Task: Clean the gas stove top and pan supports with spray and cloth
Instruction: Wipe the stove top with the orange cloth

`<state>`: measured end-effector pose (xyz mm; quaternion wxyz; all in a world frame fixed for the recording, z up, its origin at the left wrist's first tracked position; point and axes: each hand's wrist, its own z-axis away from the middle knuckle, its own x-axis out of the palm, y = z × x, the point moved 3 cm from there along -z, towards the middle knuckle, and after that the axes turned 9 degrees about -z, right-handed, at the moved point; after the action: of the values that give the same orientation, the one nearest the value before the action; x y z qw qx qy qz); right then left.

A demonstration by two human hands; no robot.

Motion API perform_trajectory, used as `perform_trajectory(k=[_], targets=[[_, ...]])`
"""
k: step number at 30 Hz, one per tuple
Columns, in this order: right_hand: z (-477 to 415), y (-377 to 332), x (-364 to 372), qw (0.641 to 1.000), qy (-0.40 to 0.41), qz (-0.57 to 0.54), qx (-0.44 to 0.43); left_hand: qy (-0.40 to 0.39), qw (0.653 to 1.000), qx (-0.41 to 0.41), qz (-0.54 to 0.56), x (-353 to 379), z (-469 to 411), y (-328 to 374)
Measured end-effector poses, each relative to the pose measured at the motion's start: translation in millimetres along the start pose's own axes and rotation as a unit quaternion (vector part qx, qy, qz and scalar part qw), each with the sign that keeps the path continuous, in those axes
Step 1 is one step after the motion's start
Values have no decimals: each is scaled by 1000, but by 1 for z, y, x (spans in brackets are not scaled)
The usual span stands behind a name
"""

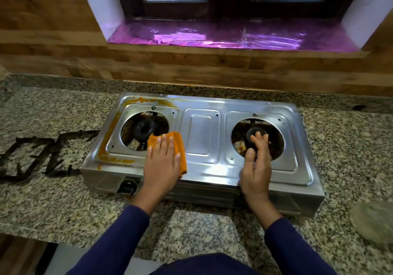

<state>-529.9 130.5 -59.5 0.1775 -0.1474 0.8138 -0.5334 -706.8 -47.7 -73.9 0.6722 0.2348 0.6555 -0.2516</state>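
Observation:
A steel two-burner gas stove [201,130] sits on the granite counter with both pan supports off. Orange grime runs along its left and back-left rim. My left hand [161,162] presses flat on a folded orange cloth [177,147] at the front right of the left burner [143,129]. My right hand [256,164] rests with fingers apart on the stove's front, fingertips over the right burner [255,134], holding nothing. Two black pan supports [42,153] lie on the counter left of the stove. No spray bottle is in view.
A black knob [127,185] sticks out of the stove's front left. A round greyish lid or plate [374,221] lies at the right edge of the counter [63,200]. Behind is a wood-look wall and a window sill lined with purple foil [223,35].

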Motion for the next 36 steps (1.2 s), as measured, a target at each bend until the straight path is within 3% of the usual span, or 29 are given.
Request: perform_trajectory(k=[3,7,10,14,21,28,31,34,36], targets=[[1,0,-1,1000,-8,-6,6,-6,1000,1,6,-6,11,25],[-1,-1,-2,1000,-7,1,-2,-17,991,128,19,-6,5,104],[0,-1,-2,1000,-13,0,-5,-21,988,149,16,-4,-5,130],[1,-4,-3,1000,-24,-11,0,-1,995,96,16,-4,-14,86],[4,-7,4,999,-32,29,-23,25,1000,-12,0,-3,24,-69],[7,-11,18,998,27,62,-15,63,997,-45,16,-1,50,-105],[18,-20,55,999,23,48,4,61,998,7,10,-1,40,-84],[35,-35,116,998,-43,41,-13,75,991,109,16,-2,30,-71],[43,-44,155,996,-77,36,-26,87,988,128,22,-3,29,-82]])
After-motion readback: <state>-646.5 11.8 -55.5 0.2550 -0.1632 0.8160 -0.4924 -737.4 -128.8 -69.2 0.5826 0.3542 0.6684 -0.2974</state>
